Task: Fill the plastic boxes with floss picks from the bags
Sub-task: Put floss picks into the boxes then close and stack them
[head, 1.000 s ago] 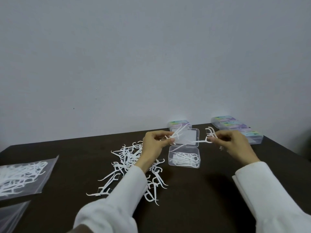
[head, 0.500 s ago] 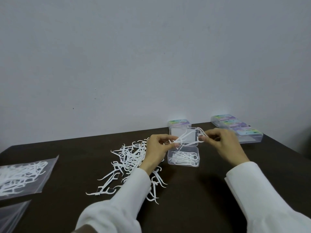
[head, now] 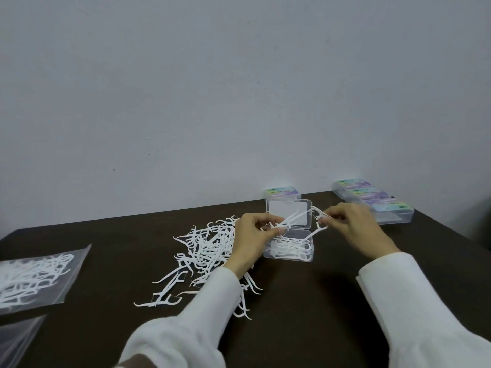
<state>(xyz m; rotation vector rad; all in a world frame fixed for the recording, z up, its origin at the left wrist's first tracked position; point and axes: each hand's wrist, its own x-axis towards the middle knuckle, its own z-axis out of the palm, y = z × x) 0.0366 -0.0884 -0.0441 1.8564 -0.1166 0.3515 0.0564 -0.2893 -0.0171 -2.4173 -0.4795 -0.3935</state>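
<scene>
An open clear plastic box [head: 308, 257] sits mid-table with several white floss picks lying in it, its lid [head: 289, 217] raised behind. My left hand [head: 252, 240] pinches a floss pick [head: 295, 218] just above the box's left side. Over the box's right side, my right hand [head: 353, 229] pinches another floss pick [head: 318, 229]. A loose heap of floss picks [head: 204, 256] lies on the table to the left of the box.
A clear bag with floss picks [head: 34, 277] lies at the far left, another bag [head: 18, 341] below it. A closed labelled box [head: 281, 193] stands behind the open one. A row of closed boxes [head: 372, 200] sits at the back right by the wall.
My right hand has moved left toward the box with its pick. Both hands have drawn closer together above the open box.
</scene>
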